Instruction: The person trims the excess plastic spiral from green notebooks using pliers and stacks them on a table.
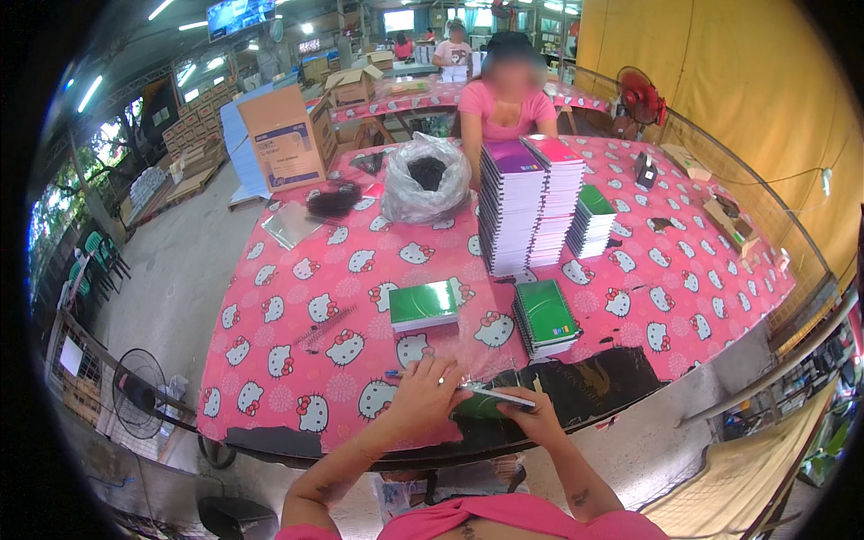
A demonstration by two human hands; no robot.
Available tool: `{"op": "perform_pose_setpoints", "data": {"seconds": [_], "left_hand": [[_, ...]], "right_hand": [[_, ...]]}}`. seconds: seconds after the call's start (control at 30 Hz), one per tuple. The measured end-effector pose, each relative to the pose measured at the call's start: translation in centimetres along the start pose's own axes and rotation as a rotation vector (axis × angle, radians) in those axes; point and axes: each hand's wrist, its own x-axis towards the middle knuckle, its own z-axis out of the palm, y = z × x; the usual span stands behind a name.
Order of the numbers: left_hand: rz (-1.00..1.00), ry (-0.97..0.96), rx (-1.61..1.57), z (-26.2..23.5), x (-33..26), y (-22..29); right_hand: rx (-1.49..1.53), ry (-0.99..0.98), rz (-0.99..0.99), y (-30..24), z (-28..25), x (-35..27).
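My right hand (537, 416) grips a green notebook (480, 405) at its right end, thumb along the edge. The notebook is tilted above the near table edge, its page edges upward. My left hand (430, 385), wearing a ring, is closed at the notebook's left end. A blue-ended tool (392, 373) sticks out from under that hand; its kind is hidden. Beyond my hands lie a small stack of green notebooks (423, 304) and, to the right, a taller stack of green spiral notebooks (546, 315). A loose dark wire coil (326, 326) rests left of them.
Tall stacks of purple (513, 207) and red spiral notebooks (560, 198) stand mid-table, green ones (591, 223) beside them. A plastic bag (425, 193) with black contents and a cardboard box (288, 144) are farther left. A co-worker (508, 99) is across the table.
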Motion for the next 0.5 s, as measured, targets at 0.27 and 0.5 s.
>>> {"op": "perform_pose_setpoints", "data": {"seconds": [0.27, 0.5], "left_hand": [[-0.086, 0.297, 0.317, 4.7, -2.4, 1.8], [0.070, 0.366, 0.294, 7.3, -3.7, 2.7]], "right_hand": [[0.155, 0.174, 0.025, -2.4, 1.7, 0.1], [0.175, 0.178, 0.000, -3.1, 1.5, 0.2]]}}
